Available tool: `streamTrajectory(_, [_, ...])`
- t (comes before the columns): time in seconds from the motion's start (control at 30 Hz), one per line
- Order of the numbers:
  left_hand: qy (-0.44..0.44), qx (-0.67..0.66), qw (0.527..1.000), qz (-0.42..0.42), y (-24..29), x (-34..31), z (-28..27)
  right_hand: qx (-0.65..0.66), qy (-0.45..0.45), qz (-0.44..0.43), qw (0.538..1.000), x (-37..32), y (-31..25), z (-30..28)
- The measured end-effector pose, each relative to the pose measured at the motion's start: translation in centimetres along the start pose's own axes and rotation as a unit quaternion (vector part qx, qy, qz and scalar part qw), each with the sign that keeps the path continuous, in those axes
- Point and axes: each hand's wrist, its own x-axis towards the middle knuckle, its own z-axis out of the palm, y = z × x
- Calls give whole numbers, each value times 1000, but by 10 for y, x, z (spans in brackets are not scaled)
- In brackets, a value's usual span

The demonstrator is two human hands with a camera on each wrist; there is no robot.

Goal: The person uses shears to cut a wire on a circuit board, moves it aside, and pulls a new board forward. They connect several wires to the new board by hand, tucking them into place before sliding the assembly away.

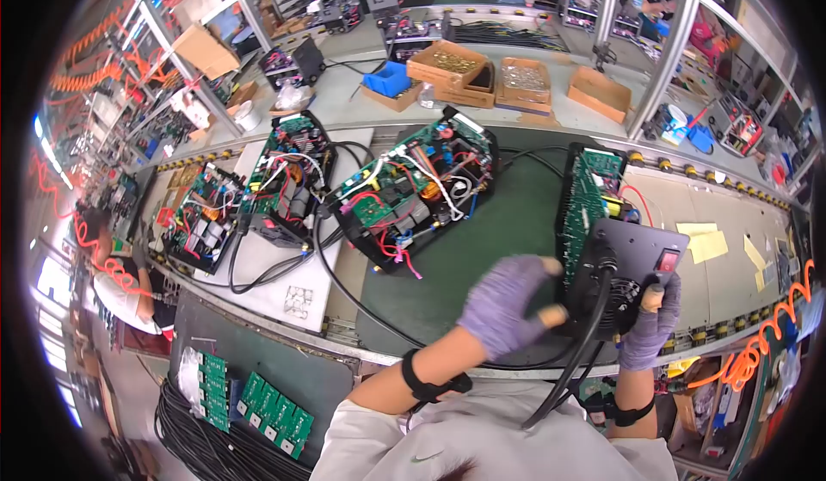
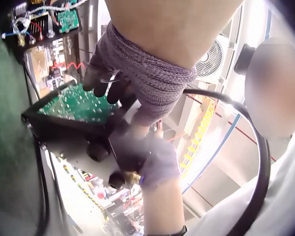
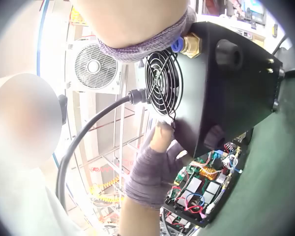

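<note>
The black electronics unit (image 1: 635, 242) was tilted over the green tabletop (image 1: 473, 253), the right hand's (image 1: 651, 330) fingers clamped on its front corner, while the left hand (image 1: 509, 309) was at its opposite side, thumb and fingers apart. The head view alone showed the red switch (image 1: 668, 260); the right wrist view revealed a brass fitting (image 3: 191, 45) and rubber feet (image 3: 229, 54) underneath.

Black case (image 3: 243, 83), red switch (image 1: 667, 260)
</note>
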Motion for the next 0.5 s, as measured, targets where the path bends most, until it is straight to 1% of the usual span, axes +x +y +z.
streamTrajectory(0.03, [95, 32, 995, 7, -11, -1, -19, -10, -6, 0, 1000, 3, 1, -2])
streamTrajectory(0.07, [137, 84, 986, -50, -20, 1, -48, 16, 9, 13, 1000, 5, -1, 0])
streamTrajectory(0.1, [233, 147, 960, -57, -31, 3, -76, 30, 3, -9, 1000, 9, -4, 2])
streamTrajectory(0.13, [345, 156, 922, -82, -55, 1, -94, 32, -13, -23, 999, 14, -3, 0])
streamTrajectory(0.17, [416, 225, 878, -76, -95, -5, -115, 33, -28, -37, 998, 19, -2, -3])
streamTrajectory(0.23, [404, 245, 848, -241, -125, -5, -154, 32, -43, -10, 999, 33, -1, -10])
streamTrajectory(0.27, [368, 122, 884, -261, -166, -16, -165, 31, -50, 1, 998, 43, 0, -13])
streamTrajectory(0.3, [328, -3, 904, -273, -199, -24, -170, 18, -59, -7, 998, 56, 4, -17])
streamTrajectory(0.33, [256, -114, 905, -320, -198, -21, -176, 7, -69, -18, 997, 70, 7, -20])
streamTrajectory(0.37, [229, -128, 912, -317, -212, -26, -171, -4, -79, -28, 996, 81, 8, -17])
streamTrajectory(0.4, [214, -156, 903, -338, -221, -30, -169, 37, -103, -17, 994, 90, 1, -7])
streamTrajectory(0.43, [201, -181, 893, -359, -223, -31, -171, -10, -111, -46, 993, 102, 9, -2])
streamTrajectory(0.5, [168, -123, 925, -318, -223, -30, -173, -30, -131, -81, 988, 119, 16, 17])
